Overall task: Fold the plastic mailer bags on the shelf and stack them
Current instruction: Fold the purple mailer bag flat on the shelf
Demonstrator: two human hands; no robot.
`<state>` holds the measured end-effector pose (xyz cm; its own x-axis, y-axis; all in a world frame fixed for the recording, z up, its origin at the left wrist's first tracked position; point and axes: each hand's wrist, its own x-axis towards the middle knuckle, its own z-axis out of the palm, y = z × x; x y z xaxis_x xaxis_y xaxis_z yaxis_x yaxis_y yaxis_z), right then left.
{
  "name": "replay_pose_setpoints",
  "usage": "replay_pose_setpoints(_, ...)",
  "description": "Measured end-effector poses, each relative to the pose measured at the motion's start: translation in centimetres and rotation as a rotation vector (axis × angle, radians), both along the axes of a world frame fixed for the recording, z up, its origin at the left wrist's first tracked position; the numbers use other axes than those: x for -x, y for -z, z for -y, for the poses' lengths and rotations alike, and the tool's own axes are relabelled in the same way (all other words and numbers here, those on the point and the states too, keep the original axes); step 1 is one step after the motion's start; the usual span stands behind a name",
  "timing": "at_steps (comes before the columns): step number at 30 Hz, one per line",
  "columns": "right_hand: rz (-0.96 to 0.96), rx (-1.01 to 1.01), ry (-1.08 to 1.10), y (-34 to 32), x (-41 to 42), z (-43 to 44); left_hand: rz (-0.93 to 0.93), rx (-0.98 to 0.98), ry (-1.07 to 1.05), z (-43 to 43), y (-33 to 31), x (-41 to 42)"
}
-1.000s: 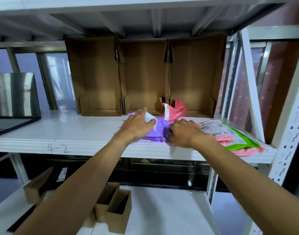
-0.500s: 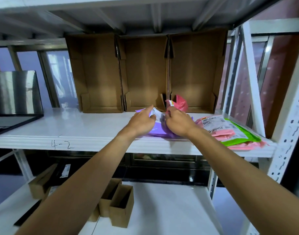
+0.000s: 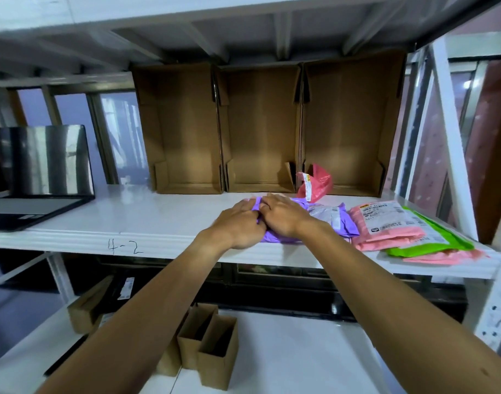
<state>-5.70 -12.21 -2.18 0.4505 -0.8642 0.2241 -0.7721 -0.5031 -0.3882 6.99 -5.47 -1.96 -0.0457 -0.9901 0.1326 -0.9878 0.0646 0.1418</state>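
Observation:
A purple mailer bag [image 3: 341, 223] lies partly folded on the white shelf [image 3: 158, 220], with a grey label showing on its right half. My left hand [image 3: 238, 227] curls its fingers round the bag's left edge. Beside it, touching it, my right hand [image 3: 285, 217] presses flat on the bag. Most of the bag's left half is hidden under both hands. To the right sits a flat stack of pink mailer bags [image 3: 385, 226] with a green mailer bag [image 3: 434, 244] among them. A crumpled red mailer bag [image 3: 317, 184] stands behind the purple one.
Three open cardboard boxes [image 3: 260, 126] stand upright along the back of the shelf. An open laptop [image 3: 44, 177] sits at the far left. Small cardboard boxes [image 3: 212, 345] stand on the lower shelf. A white upright post [image 3: 454, 155] borders the right side.
Both hands have come together and moved down onto the purple bag's left half. Its labelled flap, held up before, now lies flat to the right.

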Motion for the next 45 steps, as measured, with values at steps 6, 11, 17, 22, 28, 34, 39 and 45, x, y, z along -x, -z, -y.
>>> replay_pose_setpoints(6,-0.135,0.002,0.034,0.3,0.9,0.5,-0.047,0.025,-0.066,1.4,-0.5,0.2)
replay_pose_setpoints(11,-0.13,-0.033,-0.046,0.4,1.1,0.8,-0.131,0.206,-0.164,2.4,-1.3,1.0)
replay_pose_setpoints(17,-0.075,-0.04,-0.015,0.9,1.8,0.7,-0.125,0.29,-0.022,3.4,0.2,2.2)
replay_pose_setpoints(22,-0.064,-0.059,-0.005,0.7,1.8,0.9,-0.244,0.128,0.031,3.6,0.2,1.5)
replay_pose_setpoints(28,0.121,-0.153,-0.016,0.3,1.7,0.9,-0.549,-0.051,-0.023,3.8,0.7,1.3)
replay_pose_setpoints(34,0.074,-0.052,-0.006,1.0,1.3,0.9,-0.5,-0.028,-0.039,4.8,1.4,1.1)
replay_pose_setpoints(39,0.276,-0.036,0.072,1.3,2.1,1.4,-0.439,-0.005,-0.055,5.0,1.5,1.2)
replay_pose_setpoints(45,0.301,0.054,0.062,1.6,2.2,0.8,-0.338,0.084,0.032,4.3,1.8,1.2)
